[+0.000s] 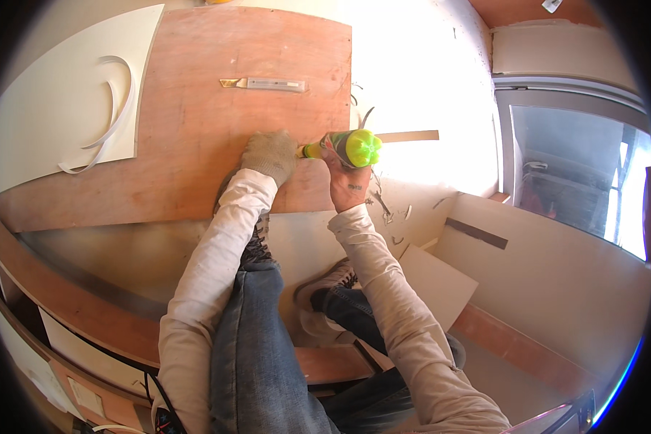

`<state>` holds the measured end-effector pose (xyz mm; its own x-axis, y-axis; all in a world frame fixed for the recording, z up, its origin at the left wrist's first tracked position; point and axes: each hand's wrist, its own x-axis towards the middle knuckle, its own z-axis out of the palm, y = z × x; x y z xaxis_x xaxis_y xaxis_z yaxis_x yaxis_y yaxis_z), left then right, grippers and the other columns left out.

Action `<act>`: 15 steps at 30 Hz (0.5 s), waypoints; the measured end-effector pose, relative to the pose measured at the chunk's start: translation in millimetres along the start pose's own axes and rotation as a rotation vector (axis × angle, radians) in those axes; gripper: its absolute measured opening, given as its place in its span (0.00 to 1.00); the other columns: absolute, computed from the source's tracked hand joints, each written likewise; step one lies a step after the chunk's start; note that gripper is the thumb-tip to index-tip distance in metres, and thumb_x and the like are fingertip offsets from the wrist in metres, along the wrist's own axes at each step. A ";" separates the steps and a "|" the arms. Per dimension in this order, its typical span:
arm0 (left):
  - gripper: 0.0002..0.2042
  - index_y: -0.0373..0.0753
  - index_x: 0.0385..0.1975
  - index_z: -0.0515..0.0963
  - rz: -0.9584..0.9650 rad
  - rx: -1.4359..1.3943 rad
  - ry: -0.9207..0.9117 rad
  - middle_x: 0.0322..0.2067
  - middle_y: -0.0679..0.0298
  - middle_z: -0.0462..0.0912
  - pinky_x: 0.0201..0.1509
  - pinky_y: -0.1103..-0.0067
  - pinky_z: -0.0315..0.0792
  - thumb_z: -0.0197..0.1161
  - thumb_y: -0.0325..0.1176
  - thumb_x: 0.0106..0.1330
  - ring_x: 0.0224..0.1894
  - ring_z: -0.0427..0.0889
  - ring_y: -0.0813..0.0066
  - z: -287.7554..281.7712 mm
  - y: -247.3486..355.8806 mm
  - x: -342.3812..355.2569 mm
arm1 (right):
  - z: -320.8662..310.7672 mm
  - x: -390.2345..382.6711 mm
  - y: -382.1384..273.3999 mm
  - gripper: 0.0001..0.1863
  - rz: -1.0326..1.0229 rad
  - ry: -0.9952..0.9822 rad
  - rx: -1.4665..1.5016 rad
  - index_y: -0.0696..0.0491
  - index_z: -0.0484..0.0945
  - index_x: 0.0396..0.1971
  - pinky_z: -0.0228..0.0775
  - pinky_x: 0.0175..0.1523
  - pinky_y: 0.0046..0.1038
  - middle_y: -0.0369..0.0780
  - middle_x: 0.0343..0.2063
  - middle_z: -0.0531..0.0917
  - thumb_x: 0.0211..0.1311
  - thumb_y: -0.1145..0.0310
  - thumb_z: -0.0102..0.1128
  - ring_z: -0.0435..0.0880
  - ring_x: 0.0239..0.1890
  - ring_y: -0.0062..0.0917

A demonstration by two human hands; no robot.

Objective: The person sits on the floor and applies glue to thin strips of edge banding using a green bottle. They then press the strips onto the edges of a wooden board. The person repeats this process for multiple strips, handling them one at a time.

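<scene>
My left hand [269, 153], in a knitted grey-beige glove, has its fingers curled down at the brown plywood board [282, 47]; whatever they may hold is hidden. Beside it, my right hand [347, 181], bare, grips a green plastic bottle [363, 148] tipped on its side, its neck pointing left toward the glove. A utility knife [267, 84] with its blade out lies on the board above both hands.
A white panel with curled edging strips [119, 101] lies upper left. Scraps and strips [405, 135] lie on the pale surface at right. A glazed window [571, 166] is far right, white boards [528, 253] below it. My boots [318, 289] and legs are beneath me.
</scene>
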<state>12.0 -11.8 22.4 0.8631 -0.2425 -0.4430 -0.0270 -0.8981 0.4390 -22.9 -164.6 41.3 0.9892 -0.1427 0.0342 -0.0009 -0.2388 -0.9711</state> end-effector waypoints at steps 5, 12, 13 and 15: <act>0.17 0.45 0.47 0.79 -0.086 -0.184 0.213 0.46 0.58 0.80 0.54 0.65 0.71 0.59 0.43 0.61 0.48 0.79 0.56 20.5 -17.0 2.0 | 14.9 -1.3 -10.0 0.10 -0.035 -0.034 0.072 0.59 0.80 0.36 0.72 0.40 0.25 0.40 0.31 0.84 0.54 0.74 0.67 0.82 0.33 0.24; 0.18 0.46 0.48 0.77 0.003 -0.001 0.106 0.46 0.60 0.78 0.54 0.65 0.68 0.59 0.47 0.62 0.50 0.77 0.58 -0.9 0.3 -6.5 | 7.1 7.0 4.1 0.09 -0.039 -0.139 -0.082 0.58 0.80 0.37 0.72 0.40 0.24 0.40 0.32 0.85 0.55 0.75 0.66 0.82 0.35 0.22; 0.18 0.45 0.47 0.77 0.058 0.098 0.082 0.45 0.60 0.78 0.54 0.66 0.68 0.58 0.47 0.62 0.49 0.78 0.58 -5.0 5.1 -9.9 | 4.7 8.2 4.8 0.10 -0.035 -0.083 -0.044 0.58 0.80 0.37 0.72 0.41 0.24 0.40 0.33 0.85 0.55 0.75 0.66 0.82 0.35 0.22; 0.17 0.45 0.46 0.77 0.111 0.203 0.121 0.43 0.61 0.77 0.50 0.67 0.69 0.58 0.47 0.62 0.47 0.78 0.60 6.5 6.4 -4.7 | -1.5 11.2 -1.7 0.10 -0.036 0.023 0.022 0.58 0.79 0.38 0.73 0.43 0.24 0.39 0.33 0.85 0.55 0.76 0.65 0.82 0.35 0.22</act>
<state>4.5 -18.8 22.2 0.9031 -0.3091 -0.2982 -0.2151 -0.9265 0.3088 -12.1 -167.3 43.8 0.9850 -0.1560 0.0742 0.0381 -0.2230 -0.9741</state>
